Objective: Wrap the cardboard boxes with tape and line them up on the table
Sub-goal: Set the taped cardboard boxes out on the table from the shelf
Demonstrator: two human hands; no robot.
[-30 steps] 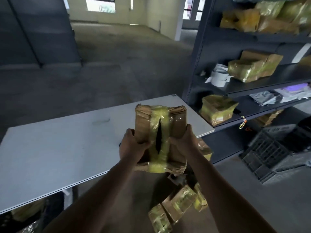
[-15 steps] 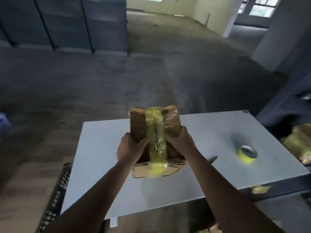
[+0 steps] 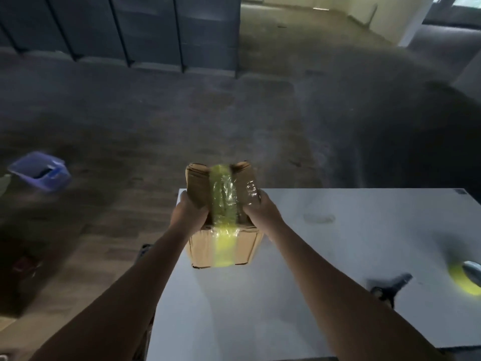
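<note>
A brown cardboard box (image 3: 223,246) with a yellow-green tape strip down its middle is over the left far part of the white table (image 3: 312,295). My left hand (image 3: 188,214) grips its left side and my right hand (image 3: 261,211) grips its right side, fingers curled round the top edges. Whether the box's base touches the table I cannot tell. A yellow tape roll (image 3: 466,278) lies at the table's right edge, partly cut off by the frame.
A dark tool (image 3: 390,290), blurred, lies on the table left of the tape roll. A blue plastic bin (image 3: 40,174) stands on the floor to the left. Grey shelving panels (image 3: 130,29) line the far wall. A dark crate (image 3: 144,256) sits beside the table's left edge.
The view swung left from the shelves to the table. The box, held in both hands, moved down toward the table's left part; the tape roll now sits farther right in view.
</note>
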